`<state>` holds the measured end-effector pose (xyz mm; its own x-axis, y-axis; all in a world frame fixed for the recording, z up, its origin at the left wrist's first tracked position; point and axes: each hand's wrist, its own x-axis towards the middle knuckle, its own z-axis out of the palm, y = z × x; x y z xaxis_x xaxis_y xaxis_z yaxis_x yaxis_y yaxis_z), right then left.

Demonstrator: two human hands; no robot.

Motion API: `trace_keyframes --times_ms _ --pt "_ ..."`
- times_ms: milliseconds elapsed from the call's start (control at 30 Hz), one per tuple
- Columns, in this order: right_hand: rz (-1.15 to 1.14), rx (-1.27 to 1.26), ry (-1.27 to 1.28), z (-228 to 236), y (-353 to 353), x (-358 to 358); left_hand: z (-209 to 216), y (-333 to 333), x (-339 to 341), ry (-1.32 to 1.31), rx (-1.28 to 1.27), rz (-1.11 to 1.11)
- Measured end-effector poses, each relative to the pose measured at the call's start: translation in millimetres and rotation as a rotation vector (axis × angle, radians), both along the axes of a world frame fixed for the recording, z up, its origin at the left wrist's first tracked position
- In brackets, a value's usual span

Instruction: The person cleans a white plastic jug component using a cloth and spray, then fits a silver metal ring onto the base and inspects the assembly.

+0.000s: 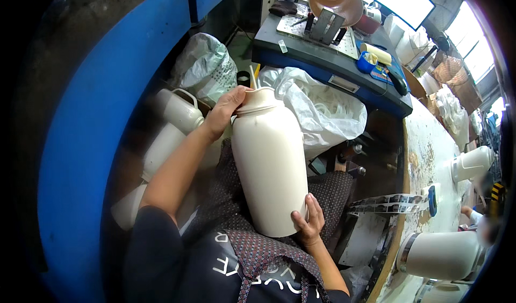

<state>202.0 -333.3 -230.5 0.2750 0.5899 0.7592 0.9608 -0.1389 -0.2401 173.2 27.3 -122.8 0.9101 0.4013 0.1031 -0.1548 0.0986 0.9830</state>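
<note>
Two hands on one cream plastic flask body (270, 166), upright over the lap. Left hand (224, 112) wraps its neck at the top; right hand (307, 220) cups the lower right side, fingers spread. More cream flask bodies (180, 111) lie left; desk (430, 147) right.

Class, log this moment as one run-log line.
left hand: grips jug top | right hand: supports jug base | jug: upright on lap
</note>
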Motion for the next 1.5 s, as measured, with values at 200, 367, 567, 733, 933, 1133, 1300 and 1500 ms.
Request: trace_keyframes --times_ms 200,367,567,733,933,1133,1300,1500 --pt "-0.038 -0.022 0.055 -14.1 -11.7 -22.3 2.0 -6.9 3.2 -0.060 0.071 -0.108" --pt "-0.054 -0.073 0.069 -15.0 -26.7 -25.5 3.3 -10.5 19.7 -0.094 0.090 -0.189" --pt "-0.052 -0.324 0.184 -12.3 -47.7 -19.0 -25.5 -21.3 50.2 0.009 0.051 -0.163" --pt "-0.426 -0.578 0.493 2.2 -69.6 -9.6 -38.3 -29.4 92.8 -0.006 0.098 -0.240" --pt "-0.559 -0.217 0.344 36.2 -48.1 109.7 -83.0 -23.2 147.3 0.196 0.262 -0.225" --pt "-0.493 -0.035 -0.155 182.8 97.9 312.8 -91.9 -8.1 158.5 0.360 0.134 -0.310" --pt "-0.772 -0.571 0.066 215.0 174.6 420.8 -53.4 -12.2 148.5 0.347 0.583 -0.099" --pt "-0.684 -0.555 0.172 206.8 173.8 438.6 -7.6 32.6 129.9 0.168 0.495 0.112"
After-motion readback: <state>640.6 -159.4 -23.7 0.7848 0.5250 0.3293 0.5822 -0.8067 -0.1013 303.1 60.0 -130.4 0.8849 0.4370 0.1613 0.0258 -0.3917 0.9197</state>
